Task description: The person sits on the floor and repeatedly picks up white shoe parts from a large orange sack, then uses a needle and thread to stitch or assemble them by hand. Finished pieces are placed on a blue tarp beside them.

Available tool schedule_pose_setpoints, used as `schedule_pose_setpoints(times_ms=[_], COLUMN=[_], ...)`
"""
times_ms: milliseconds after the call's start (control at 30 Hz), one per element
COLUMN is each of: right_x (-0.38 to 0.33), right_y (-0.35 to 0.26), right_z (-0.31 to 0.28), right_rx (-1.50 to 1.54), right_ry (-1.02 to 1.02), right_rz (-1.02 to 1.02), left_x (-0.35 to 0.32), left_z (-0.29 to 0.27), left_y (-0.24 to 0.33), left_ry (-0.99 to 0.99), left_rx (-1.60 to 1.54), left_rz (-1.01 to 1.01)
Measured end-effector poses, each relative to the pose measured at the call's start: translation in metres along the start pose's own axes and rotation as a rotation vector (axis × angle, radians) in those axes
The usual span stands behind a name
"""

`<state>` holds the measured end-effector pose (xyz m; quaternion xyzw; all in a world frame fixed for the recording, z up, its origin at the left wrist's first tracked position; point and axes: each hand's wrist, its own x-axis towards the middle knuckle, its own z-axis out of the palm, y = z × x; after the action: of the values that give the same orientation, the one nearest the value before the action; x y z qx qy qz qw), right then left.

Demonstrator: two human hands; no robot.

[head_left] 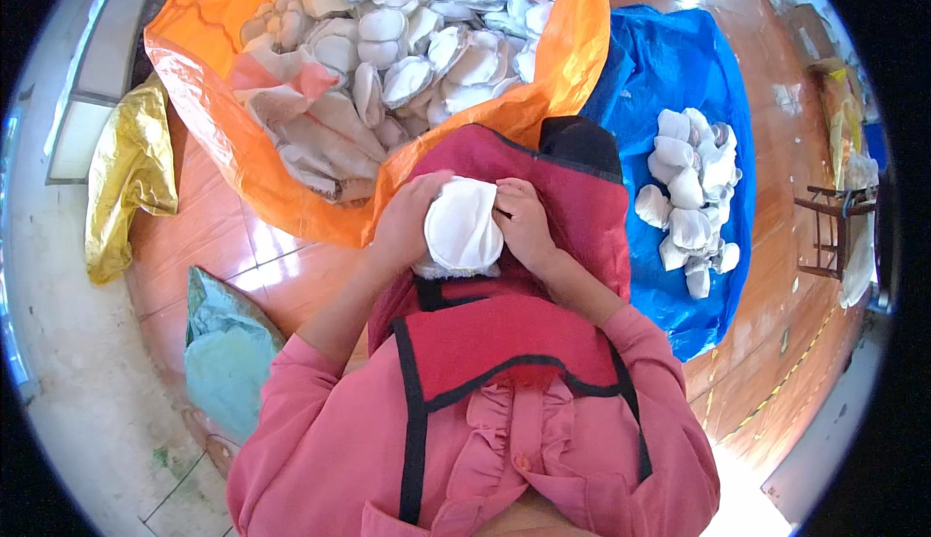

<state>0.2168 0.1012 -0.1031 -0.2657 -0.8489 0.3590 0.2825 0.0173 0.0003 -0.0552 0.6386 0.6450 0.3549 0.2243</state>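
Observation:
Over my lap I hold a white rounded fabric piece (461, 227) between both hands. My left hand (412, 215) is closed on its left side, with the fingertips bent over its top edge. On the opposite side, my right hand (522, 219) pinches the upper right edge with curled fingers. A fold runs down the right part of the piece, and a fuzzy edge shows at its bottom. Its underside is hidden. Beneath lies my dark red apron (572, 212) with black trim.
Ahead, a large orange sack (558, 96) holds a heap of similar white pieces (383, 38). At right, more white pieces (690, 188) lie on a blue sheet (635, 290). Yellow sacking (136, 164) and a green bag (228, 353) are at left. A dark wooden stool (824, 232) stands far right.

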Motion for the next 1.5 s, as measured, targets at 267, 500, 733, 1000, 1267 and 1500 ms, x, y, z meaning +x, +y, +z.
schedule_pose_setpoints(times_ms=[267,500,733,1000,1267,1500], right_x=[0.004,0.007,0.005,-0.004,-0.002,-0.005], right_y=[-0.007,-0.01,-0.023,-0.002,0.001,0.004], right_z=[0.012,0.0,-0.013,0.005,0.003,0.003], right_rx=[0.338,0.298,0.454,0.818,0.61,0.766], right_ry=[0.035,-0.001,-0.217,-0.233,-0.082,-0.187], right_rz=[0.094,0.166,0.441,0.622,0.477,0.645], left_x=[0.008,0.012,0.007,0.005,0.009,-0.005], left_z=[0.012,0.013,0.011,0.006,0.001,0.004], left_y=[-0.021,-0.005,0.004,0.005,0.002,-0.017], left_ry=[-0.203,-0.125,0.119,0.072,0.011,0.023], left_rx=[-0.238,-0.089,-0.057,-0.088,0.101,0.002], left_rz=[-0.158,-0.214,-0.109,0.131,0.102,-0.205])
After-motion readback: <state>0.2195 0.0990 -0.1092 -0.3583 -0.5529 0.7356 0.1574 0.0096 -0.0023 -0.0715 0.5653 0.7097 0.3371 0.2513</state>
